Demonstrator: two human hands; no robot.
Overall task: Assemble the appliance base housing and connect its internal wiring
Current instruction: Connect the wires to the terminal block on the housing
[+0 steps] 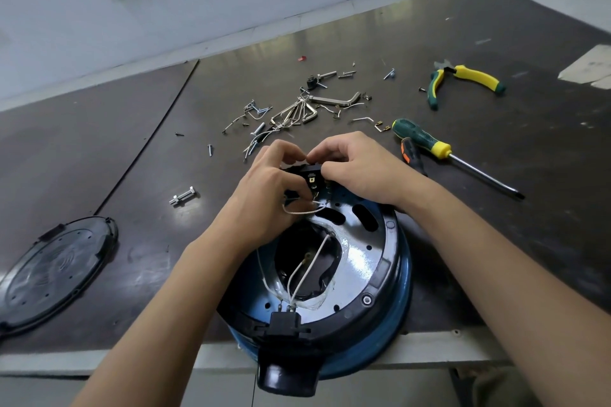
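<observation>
Reaching over the upturned base housing (380, 261) at the near edge of the table (132, 142), 2 forearms meet at its far rim. The left hand (267, 182) and right hand (357, 168) curl their fingers, pinching 1 black terminal block (305, 172) above the white wires (299, 213). Beyond lie 1 green screwdriver (421, 137), 1 orange-black screwdriver (410, 155) and 1 pair of pliers (463, 81). 1 cover plate (56, 268) lies to the left.

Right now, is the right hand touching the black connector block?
Touching. The head view shows the right hand with fingers pinching the connector block at the far rim of the base.
</observation>
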